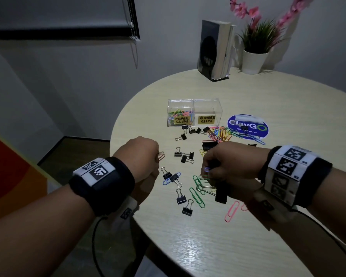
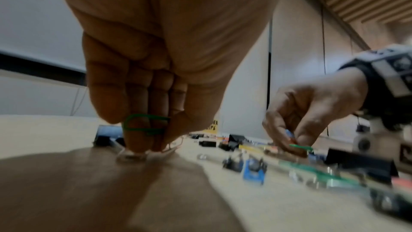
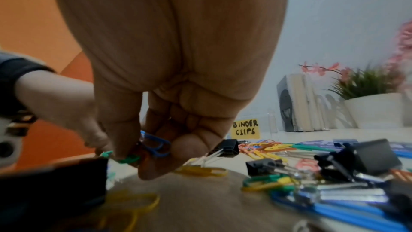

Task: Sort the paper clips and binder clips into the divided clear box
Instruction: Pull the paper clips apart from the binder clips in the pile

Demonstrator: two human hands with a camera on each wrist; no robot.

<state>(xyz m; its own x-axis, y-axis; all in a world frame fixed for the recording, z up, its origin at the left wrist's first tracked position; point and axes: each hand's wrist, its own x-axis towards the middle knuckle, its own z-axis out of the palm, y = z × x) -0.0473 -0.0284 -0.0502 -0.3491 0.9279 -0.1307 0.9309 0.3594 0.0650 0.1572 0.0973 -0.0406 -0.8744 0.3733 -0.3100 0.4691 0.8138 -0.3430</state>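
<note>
The divided clear box stands mid-table. Its left cell, labelled PAPER CLIPS, holds coloured paper clips; the right cell, labelled BINDER CLIPS, looks empty. Black binder clips and coloured paper clips lie scattered between the box and my hands. My left hand is curled near the table's left edge. It holds a green paper clip, and its fingertips touch a pale clip on the table. My right hand pinches a blue paper clip and a green one just above the pile.
A round blue sticker lies right of the box, under some clips. Books in a black bookend and a white potted plant stand at the back. The round table's edge curves just left of my left hand.
</note>
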